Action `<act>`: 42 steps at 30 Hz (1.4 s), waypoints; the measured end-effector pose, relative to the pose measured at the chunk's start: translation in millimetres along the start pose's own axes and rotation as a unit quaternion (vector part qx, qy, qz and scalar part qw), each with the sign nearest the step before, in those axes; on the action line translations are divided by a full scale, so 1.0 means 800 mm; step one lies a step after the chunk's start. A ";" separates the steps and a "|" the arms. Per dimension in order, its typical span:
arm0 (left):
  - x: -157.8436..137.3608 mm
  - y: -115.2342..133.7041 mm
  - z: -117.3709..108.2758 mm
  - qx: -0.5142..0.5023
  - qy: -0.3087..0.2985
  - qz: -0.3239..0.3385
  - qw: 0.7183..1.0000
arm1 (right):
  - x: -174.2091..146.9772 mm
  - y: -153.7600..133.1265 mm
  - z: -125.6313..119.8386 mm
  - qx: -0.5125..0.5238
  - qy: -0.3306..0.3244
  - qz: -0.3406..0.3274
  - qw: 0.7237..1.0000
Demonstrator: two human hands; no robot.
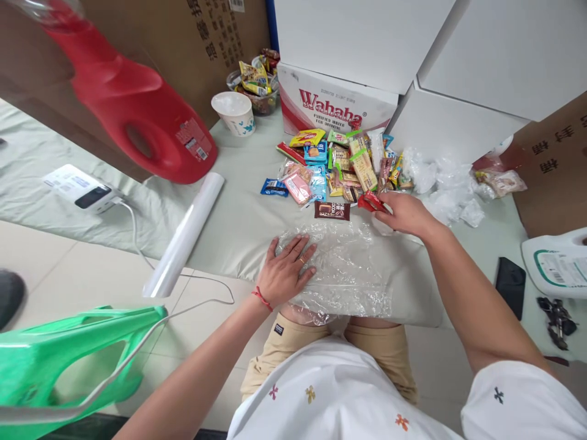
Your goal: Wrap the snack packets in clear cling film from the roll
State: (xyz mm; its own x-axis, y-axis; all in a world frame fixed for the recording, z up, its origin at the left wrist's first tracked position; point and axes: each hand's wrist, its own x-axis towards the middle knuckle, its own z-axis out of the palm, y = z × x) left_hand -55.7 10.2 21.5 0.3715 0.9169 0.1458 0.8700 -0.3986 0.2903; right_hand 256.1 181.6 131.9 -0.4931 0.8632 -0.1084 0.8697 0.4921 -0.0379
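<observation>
Left hand (292, 264) flat and fingers spread, holding nothing, you press down a wide sheet of crinkled clear plastic film (351, 263) along the near edge of a surface covered in pale green cloth (243, 214). Just beyond the film lies a single dark-brown rectangular snack packet (332, 211), near a loose heap of multicoloured wrapped snacks (362, 168) in front of a white-and-red cardboard water box (337, 104). At the heap's near right edge, your right hand (407, 212) pinches a small glossy red packet (372, 201) between thumb and fingers; whether it is lifted, you cannot tell from this angle. Farther right sits a mound of crumpled clear plastic (452, 183). By the look of it, you are at an early stage: film laid out, one packet in hand, most snacks in the unsorted heap.
</observation>
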 end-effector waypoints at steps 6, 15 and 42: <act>0.001 0.002 0.000 0.003 -0.001 0.003 1.000 | -0.073 -0.110 -0.021 0.043 -0.033 -0.082 0.995; -0.001 -0.006 0.002 -0.013 0.020 0.011 1.000 | -0.084 -0.164 0.052 0.055 -0.045 -0.158 0.985; 0.002 -0.001 0.001 0.006 0.006 -0.001 1.000 | 0.036 0.016 0.056 0.156 0.221 0.222 0.937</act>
State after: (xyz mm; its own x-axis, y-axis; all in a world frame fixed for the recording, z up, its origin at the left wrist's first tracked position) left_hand -55.6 12.4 20.8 0.3656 0.9174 0.1570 0.8747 -0.3963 0.2791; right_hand 253.7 207.8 83.8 0.0185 0.9716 0.2360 0.9210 0.0753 -0.3821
